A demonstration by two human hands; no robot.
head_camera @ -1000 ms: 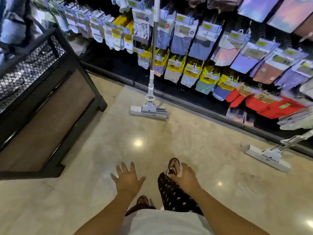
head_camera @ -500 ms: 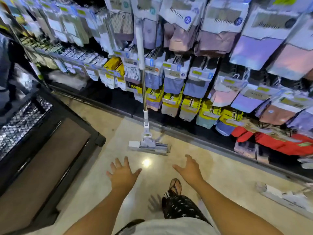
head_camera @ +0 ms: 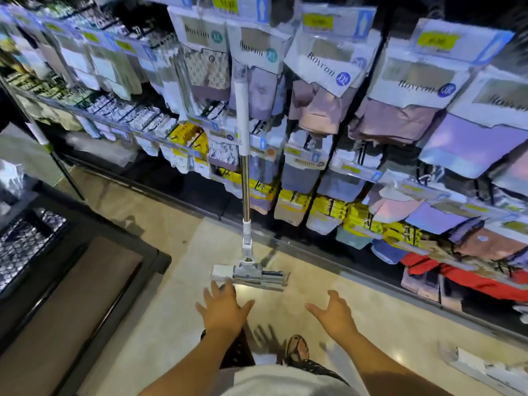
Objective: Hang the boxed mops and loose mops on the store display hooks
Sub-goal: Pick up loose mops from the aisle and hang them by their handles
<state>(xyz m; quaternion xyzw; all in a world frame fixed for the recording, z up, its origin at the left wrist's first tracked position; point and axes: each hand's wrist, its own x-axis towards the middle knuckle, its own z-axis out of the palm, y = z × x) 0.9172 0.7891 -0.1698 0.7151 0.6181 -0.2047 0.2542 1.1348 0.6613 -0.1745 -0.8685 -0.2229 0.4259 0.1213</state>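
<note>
One tall white and silver loose mop (head_camera: 245, 178) stands on the tan floor (head_camera: 177, 324) just past your hands, its pole up against the far rack of hanging packs (head_camera: 400, 115). Your left hand (head_camera: 224, 308) and right hand (head_camera: 334, 314) are spread wide and hold nothing. The mop looks light, stiff and smooth, so grab the white pole part. You have a black wire cart (head_camera: 114, 232) on your left, but I cannot tell what is inside.

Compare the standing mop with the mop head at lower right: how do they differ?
The standing mop shows its handle, upright before the hanging packs; the lower-right mop head shows no handle. The standing mop's head lies just beyond the left hand; the other, right of the right hand. Both are whitish and on the floor.
</note>
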